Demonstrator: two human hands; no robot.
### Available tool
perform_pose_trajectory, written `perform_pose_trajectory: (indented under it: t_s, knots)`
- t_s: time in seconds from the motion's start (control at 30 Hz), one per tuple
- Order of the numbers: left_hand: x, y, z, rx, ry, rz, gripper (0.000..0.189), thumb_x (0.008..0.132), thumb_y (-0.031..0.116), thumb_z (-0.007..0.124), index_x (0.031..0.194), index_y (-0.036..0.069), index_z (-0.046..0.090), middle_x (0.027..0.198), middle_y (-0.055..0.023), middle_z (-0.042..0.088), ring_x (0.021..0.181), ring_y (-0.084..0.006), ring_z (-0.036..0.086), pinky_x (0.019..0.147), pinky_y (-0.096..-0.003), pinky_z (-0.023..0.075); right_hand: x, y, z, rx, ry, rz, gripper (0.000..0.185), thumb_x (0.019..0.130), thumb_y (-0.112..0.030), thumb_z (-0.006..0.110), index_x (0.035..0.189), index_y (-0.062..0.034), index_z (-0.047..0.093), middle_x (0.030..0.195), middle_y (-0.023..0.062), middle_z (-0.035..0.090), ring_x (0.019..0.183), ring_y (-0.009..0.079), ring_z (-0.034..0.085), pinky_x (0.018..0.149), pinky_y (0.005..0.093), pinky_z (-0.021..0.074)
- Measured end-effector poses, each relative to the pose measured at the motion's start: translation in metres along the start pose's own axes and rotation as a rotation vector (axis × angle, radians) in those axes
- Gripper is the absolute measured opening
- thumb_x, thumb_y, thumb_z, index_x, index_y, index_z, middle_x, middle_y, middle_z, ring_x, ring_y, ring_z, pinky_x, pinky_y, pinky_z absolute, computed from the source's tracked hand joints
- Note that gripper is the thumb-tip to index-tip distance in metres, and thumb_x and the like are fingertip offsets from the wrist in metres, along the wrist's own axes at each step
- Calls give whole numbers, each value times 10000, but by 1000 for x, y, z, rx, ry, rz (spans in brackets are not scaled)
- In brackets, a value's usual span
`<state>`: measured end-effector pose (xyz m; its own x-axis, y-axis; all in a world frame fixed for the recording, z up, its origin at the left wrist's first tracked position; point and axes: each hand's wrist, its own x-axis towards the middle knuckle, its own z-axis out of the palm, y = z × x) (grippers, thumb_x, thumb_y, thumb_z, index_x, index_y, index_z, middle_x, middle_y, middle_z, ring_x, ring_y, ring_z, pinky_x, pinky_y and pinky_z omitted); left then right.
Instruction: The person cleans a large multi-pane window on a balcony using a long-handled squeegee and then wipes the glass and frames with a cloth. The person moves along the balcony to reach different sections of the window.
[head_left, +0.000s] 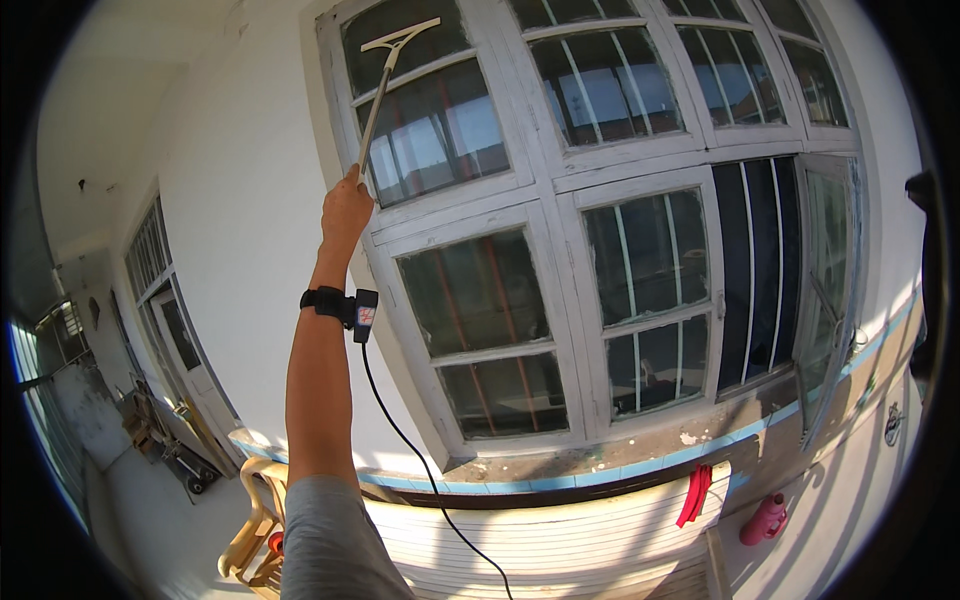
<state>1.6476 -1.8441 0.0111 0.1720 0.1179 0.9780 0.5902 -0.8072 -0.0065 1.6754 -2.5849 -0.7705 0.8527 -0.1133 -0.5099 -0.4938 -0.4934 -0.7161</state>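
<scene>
My left hand (349, 204), raised at the left of the window, is closed around the lower end of a squeegee's metal pole (375, 120). One finger lies along the pole. The squeegee's pale head (400, 34) is at the upper left window pane (405, 37); whether its blade touches the glass cannot be told. A black strap with a small device (364, 315) is round my left wrist, and a black cable hangs from it. My right hand is out of view.
White-painted wooden window frames (559, 225) fill the middle, with one casement (825, 285) swung out at the right. Below are a slatted wooden bench (525, 540) with a red cloth (695, 495) over its back, a pink jug (763, 519) and a wooden armchair (251, 517).
</scene>
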Motion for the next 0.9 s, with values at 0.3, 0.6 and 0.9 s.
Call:
perform_pose_trajectory:
  t_s: [0.3, 0.6, 0.9]
  knots:
    - [12, 6, 36, -82, -6, -83, 469, 956, 127, 519, 1409, 15, 569, 1048, -320, 709, 961, -514, 687, 864, -547, 563, -22, -13, -8, 62, -21, 107, 389, 934, -370, 712, 1179, -70, 747, 881, 116, 768, 693, 228, 704, 543, 376, 567]
    - [-131, -25, 2, -53, -126, -156, 512, 984, 108, 554, 1489, 37, 514, 902, -301, 719, 817, -475, 708, 742, -529, 569, -19, 24, 5, -39, 45, 13, 379, 934, -359, 711, 1199, -92, 758, 929, 124, 780, 732, 237, 724, 596, 383, 596]
    - [-140, -22, -6, -103, -109, -129, 518, 990, 123, 556, 1500, 51, 508, 903, -306, 720, 819, -470, 713, 746, -530, 573, -44, -26, 2, -55, -3, 43, 385, 945, -404, 677, 1185, -114, 756, 951, 111, 768, 683, 234, 713, 495, 371, 568]
